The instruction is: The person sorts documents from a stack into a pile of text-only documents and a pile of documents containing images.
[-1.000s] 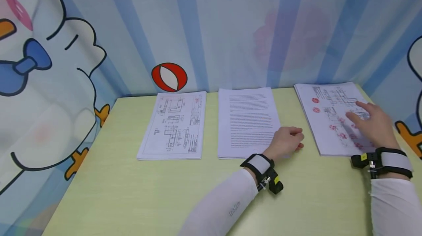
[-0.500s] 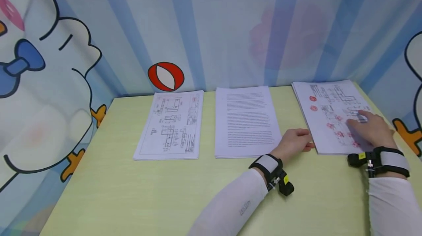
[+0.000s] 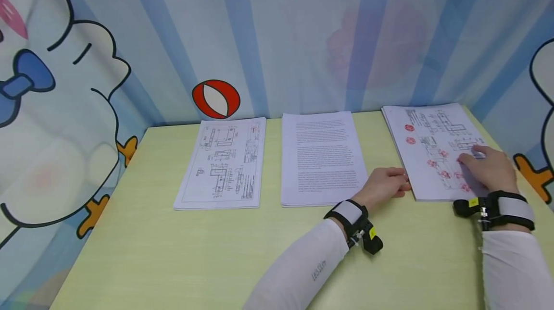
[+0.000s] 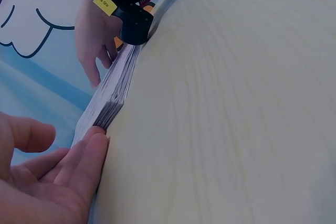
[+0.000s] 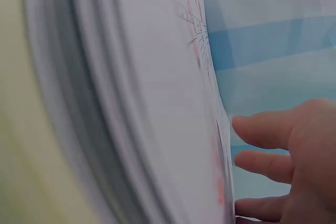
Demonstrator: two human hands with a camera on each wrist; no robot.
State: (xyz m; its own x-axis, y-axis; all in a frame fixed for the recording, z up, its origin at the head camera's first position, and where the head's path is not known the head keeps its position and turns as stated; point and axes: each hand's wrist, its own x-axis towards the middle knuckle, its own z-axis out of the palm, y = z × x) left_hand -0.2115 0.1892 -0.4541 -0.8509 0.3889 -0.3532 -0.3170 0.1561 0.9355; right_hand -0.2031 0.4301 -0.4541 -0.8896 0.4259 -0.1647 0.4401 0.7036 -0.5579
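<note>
1. three in a row on the table: the left stack, with drawings; the middle stack, with text; the right stack, red-marked.
2. the left hand has straight fingers touching the right stack's left edge, thumb apart.
3. the right hand, fingers apart, lies over the right stack, seemingly touching the top sheet.

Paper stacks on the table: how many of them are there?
3: a drawing stack at left, a text stack in the middle, and a red-marked stack at right.
</note>
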